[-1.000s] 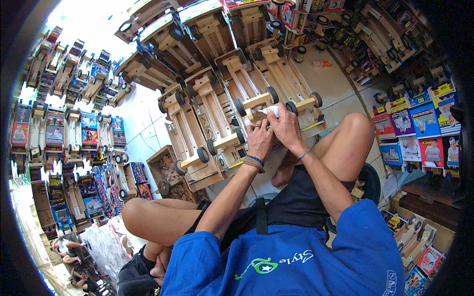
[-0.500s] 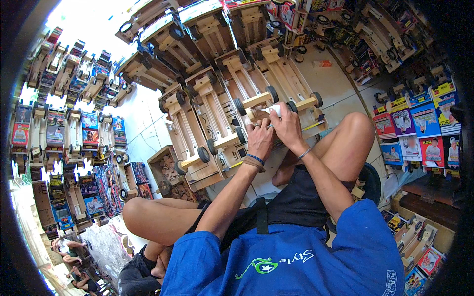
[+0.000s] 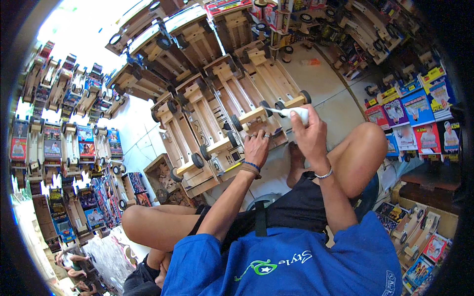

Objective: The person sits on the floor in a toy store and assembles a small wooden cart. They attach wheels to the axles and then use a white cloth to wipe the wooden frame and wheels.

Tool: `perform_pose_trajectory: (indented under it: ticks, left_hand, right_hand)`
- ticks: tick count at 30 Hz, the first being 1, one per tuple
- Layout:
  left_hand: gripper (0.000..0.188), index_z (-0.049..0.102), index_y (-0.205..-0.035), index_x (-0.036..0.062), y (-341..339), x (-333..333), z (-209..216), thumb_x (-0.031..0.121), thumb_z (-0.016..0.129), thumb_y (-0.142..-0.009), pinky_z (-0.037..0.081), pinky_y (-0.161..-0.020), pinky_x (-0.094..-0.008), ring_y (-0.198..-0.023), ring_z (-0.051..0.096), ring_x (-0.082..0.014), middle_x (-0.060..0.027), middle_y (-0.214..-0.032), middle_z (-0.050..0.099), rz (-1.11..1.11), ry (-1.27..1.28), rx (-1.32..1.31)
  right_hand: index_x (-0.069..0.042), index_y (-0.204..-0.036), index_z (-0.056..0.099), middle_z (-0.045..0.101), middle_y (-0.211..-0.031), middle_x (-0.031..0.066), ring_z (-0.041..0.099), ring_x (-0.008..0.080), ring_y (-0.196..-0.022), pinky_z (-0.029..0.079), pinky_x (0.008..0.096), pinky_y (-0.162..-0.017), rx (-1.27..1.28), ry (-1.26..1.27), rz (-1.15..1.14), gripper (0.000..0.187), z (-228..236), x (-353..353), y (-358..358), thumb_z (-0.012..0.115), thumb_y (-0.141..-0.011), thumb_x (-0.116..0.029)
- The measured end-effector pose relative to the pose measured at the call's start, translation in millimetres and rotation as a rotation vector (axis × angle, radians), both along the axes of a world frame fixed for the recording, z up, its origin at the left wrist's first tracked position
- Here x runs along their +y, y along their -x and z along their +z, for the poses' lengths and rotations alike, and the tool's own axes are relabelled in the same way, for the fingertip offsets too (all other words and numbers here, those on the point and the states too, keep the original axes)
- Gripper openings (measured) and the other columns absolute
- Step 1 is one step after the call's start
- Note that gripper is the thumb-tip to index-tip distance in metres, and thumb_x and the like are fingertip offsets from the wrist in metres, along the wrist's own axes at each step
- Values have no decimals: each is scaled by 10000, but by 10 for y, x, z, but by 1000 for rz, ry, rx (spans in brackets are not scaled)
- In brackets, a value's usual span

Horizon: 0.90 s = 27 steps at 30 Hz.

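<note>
In my right hand (image 3: 312,138) is a small white squeeze bottle (image 3: 302,116), lying sideways with its thin nozzle pointing left, over the wheels of the upturned wooden toy trucks. My left hand (image 3: 257,148) is closed over the near end of one wooden toy truck (image 3: 232,89), its fingers bent onto the wood and its thumb hidden. Just beyond those fingers a pale wooden axle block (image 3: 251,117) with black wheels crosses that truck. Another upturned truck (image 3: 270,74) lies to its right, and two more lie side by side to the left.
More upturned trucks (image 3: 197,39) lean in a row at the far side. Finished trucks with printed panels are stacked left (image 3: 52,135) and right (image 3: 419,113). A wooden box of scraps (image 3: 163,177) stands by my left knee. An orange packet (image 3: 311,62) lies on the tiles.
My right hand has drawn the bottle back to the right and away from my left hand. My left hand has shifted slightly nearer. The whole view has tilted a little.
</note>
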State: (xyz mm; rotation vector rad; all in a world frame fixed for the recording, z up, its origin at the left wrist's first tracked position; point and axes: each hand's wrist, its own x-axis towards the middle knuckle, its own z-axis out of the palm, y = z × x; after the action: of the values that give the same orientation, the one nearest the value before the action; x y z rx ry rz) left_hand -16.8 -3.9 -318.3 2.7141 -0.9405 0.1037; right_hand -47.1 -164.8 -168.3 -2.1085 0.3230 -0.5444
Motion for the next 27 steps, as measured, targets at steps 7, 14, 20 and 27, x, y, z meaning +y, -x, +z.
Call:
perform_pose_trajectory:
  ticks: [7, 14, 20, 27]
  left_hand:
    - [224, 624, -1048, 115, 119, -60, -205, 130, 527, -846, 445, -816, -448, -954, 615, -286, -92, -1020, 577, 2, -50, 95]
    - [267, 598, -1116, 120, 162, -269, -31, 170, 568, -855, 480, -771, -436, -912, 609, -311, -106, -1071, 573, -89, 122, 27]
    - [243, 584, -1063, 71, 75, -1117, 37, 147, 576, -833, 537, -679, -390, -858, 643, -274, -115, -994, 577, -259, 36, -16]
    - [160, 637, -978, 67, -153, -1381, -175, 137, 557, -858, 554, -611, -395, -763, 688, -289, -130, -962, 621, -113, -186, 83]
  right_hand:
    - [-28, -925, 601, 592, -631, 21, 557, 67, -584, 439, 256, -528, 35, -102, -158, 217, 118, -366, 181, 594, -957, -243]
    - [-20, -912, 596, 601, -635, 29, 563, 88, -589, 440, 273, -544, 23, -152, -240, 232, 42, -630, 264, 593, -959, -246]
    - [-26, -921, 594, 612, -646, 31, 569, 92, -590, 439, 271, -545, 25, -183, -295, 228, -69, -848, 361, 596, -960, -251]
    - [-25, -973, 577, 640, -692, 50, 600, 118, -616, 457, 286, -571, 125, -192, -286, 241, -217, -1027, 546, 595, -960, -265]
